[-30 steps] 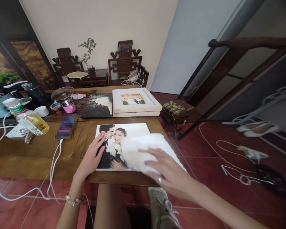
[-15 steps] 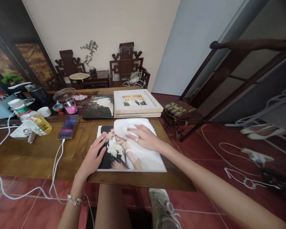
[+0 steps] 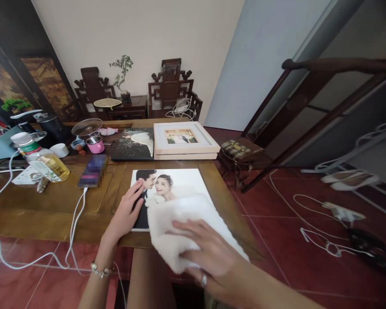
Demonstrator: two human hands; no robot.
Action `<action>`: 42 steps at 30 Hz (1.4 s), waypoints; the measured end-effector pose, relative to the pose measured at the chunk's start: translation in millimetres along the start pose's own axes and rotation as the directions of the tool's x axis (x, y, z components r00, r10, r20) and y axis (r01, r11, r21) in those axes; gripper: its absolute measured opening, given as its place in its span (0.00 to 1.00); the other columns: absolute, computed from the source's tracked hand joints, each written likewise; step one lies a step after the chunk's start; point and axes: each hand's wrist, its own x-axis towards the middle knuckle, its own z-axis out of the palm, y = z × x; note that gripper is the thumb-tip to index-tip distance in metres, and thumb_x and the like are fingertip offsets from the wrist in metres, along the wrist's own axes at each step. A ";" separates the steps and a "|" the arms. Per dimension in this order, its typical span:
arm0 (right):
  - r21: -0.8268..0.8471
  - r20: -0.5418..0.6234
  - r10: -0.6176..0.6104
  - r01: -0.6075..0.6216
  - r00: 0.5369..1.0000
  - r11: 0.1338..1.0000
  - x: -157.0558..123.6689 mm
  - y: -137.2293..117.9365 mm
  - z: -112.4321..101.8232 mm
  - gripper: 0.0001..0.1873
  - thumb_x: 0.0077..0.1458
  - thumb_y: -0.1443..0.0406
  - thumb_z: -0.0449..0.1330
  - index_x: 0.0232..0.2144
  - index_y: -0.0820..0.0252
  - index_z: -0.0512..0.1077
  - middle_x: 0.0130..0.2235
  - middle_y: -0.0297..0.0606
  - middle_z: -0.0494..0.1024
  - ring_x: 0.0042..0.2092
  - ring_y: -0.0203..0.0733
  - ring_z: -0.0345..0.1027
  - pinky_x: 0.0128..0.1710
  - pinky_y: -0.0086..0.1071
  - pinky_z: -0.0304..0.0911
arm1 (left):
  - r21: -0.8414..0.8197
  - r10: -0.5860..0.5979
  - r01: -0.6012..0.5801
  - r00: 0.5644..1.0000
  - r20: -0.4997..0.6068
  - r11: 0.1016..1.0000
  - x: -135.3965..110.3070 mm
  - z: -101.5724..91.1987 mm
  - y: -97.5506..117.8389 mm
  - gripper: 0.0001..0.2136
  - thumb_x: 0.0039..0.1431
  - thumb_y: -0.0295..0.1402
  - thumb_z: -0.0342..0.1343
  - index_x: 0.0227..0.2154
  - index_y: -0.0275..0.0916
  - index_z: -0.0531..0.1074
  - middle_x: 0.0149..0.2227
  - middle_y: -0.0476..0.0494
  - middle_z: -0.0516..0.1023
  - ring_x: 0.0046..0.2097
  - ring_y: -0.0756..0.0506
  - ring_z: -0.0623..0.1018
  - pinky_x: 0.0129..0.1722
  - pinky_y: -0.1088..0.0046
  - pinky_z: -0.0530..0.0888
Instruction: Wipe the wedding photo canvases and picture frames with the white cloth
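A photo print or album [image 3: 188,178] showing a couple lies on the wooden table in front of me. My left hand [image 3: 126,211] rests along its left edge, fingers stretched out and touching the surface. With my right hand [image 3: 209,251] I grip a fluffy white cloth [image 3: 170,214], which covers the lower right part of the photo and hangs over the table's front edge. Some of the right fingers are blurred and partly sunk in the cloth.
Behind the photo sit a white-framed picture [image 3: 186,149] and a dark photo [image 3: 131,148]. To the left are a phone [image 3: 92,171] on a cable, a bottle of yellow liquid [image 3: 56,165] and a pink cup [image 3: 95,145]. A chair [image 3: 299,98] holds a plaid bag [image 3: 234,148].
My right hand has pulled the cloth from the photo's upper part down toward me, past the front edge, uncovering the second face. My left hand has stayed in place.
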 end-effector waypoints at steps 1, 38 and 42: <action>0.013 0.017 -0.011 0.010 1.000 1.000 -0.7 -1.5 -0.9 0.13 0.57 0.66 0.54 0.42 0.52 0.75 0.57 0.41 0.69 0.60 0.50 0.57 0.58 0.50 0.50 | -0.001 0.003 -0.003 1.000 -0.001 1.000 0.0 0.1 -0.2 0.21 0.67 0.35 0.42 0.61 0.42 0.59 0.66 0.41 0.56 0.67 0.44 0.55 0.65 0.57 0.54; -0.264 -0.111 0.164 -0.188 0.980 0.946 81.3 94.3 -22.4 0.17 0.63 0.63 0.47 0.45 0.58 0.74 0.46 0.49 0.75 0.49 0.53 0.65 0.47 0.46 0.59 | -0.039 0.006 -0.006 1.000 -0.008 0.999 -0.7 -0.4 -1.0 0.21 0.66 0.34 0.43 0.61 0.44 0.59 0.66 0.43 0.57 0.67 0.44 0.55 0.65 0.57 0.53; -0.270 -0.109 0.195 -0.218 0.975 0.938 95.9 84.5 -19.4 0.17 0.62 0.64 0.48 0.43 0.59 0.75 0.44 0.50 0.75 0.48 0.53 0.65 0.46 0.45 0.58 | -0.039 0.000 0.000 1.000 -0.001 0.999 -0.2 -0.2 -0.9 0.21 0.67 0.34 0.43 0.61 0.44 0.58 0.66 0.43 0.56 0.67 0.45 0.55 0.65 0.58 0.53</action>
